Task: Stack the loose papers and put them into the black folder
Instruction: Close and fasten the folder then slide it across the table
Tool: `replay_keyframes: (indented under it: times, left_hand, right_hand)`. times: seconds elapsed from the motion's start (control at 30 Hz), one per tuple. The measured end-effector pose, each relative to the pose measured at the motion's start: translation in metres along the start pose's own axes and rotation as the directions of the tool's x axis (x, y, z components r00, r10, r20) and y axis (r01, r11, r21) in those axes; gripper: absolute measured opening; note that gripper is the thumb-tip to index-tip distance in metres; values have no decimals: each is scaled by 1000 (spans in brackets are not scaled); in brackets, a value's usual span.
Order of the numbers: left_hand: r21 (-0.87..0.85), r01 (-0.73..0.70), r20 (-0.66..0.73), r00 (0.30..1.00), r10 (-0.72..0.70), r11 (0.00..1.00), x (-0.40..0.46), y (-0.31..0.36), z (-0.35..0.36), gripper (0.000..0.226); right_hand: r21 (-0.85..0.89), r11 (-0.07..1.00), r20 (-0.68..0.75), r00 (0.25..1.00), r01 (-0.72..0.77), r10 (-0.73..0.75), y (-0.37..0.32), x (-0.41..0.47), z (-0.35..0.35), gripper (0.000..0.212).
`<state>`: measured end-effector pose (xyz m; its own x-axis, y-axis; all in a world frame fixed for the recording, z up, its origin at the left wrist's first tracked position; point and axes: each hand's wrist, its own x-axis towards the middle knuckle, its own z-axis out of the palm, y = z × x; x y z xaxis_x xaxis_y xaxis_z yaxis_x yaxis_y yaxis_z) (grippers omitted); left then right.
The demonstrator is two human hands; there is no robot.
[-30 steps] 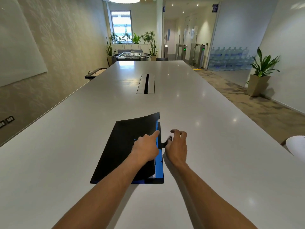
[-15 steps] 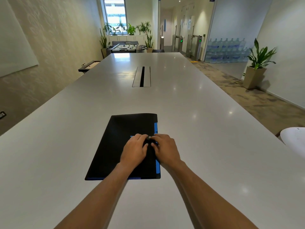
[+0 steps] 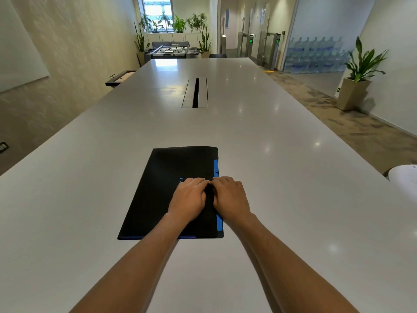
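The black folder (image 3: 167, 175) lies closed and flat on the white table (image 3: 304, 188), just in front of me. A blue strip (image 3: 216, 164) shows along its right edge. My left hand (image 3: 188, 197) and my right hand (image 3: 230, 197) rest side by side on the cover near that edge. Their curled fingertips meet over a black tab between them. No loose papers are in sight; whatever is inside the folder is hidden by the cover.
A cable slot (image 3: 195, 92) sits in the table's middle, farther away. A white rounded object (image 3: 404, 177) is at the table's right edge. A potted plant (image 3: 358, 71) stands by the right wall.
The raised cover has come down flat. My right hand carried the black tab from the folder's edge onto the cover, and both hands now press together there.
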<state>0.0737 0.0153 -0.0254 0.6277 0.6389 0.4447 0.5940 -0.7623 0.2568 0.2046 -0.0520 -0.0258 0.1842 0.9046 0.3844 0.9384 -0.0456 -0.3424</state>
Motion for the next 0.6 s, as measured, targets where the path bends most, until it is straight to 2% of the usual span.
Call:
replay_keyframes:
  times: [0.2,0.3,0.37,0.43,0.5,0.6]
  left_hand:
    - [-29,16,26,1000,-15,999,0,-1,-1,31]
    - [-143,119,25,993,-116,983,-2,0,-2,36]
    - [-224,195,-31,978,-207,955,-1,1,-9,42]
    - [-217,265,-119,948,-295,939,2,-2,-20,43]
    - [-111,379,-175,902,-394,919,3,-8,-32,42]
    - [27,599,-156,793,-589,800,-6,-18,-44,53]
  right_hand:
    - [18,1000,46,999,-16,15,-1,-1,-2,26]
    - [57,998,25,999,-33,32,-2,-4,-6,29]
    - [145,981,-11,991,-129,132,-4,-6,-9,27]
    - [214,945,-22,966,-249,259,-8,-8,-14,23]
    - [196,926,-6,944,-321,329,-11,-10,-18,22]
    - [161,909,64,923,-385,379,-17,-13,-24,25]
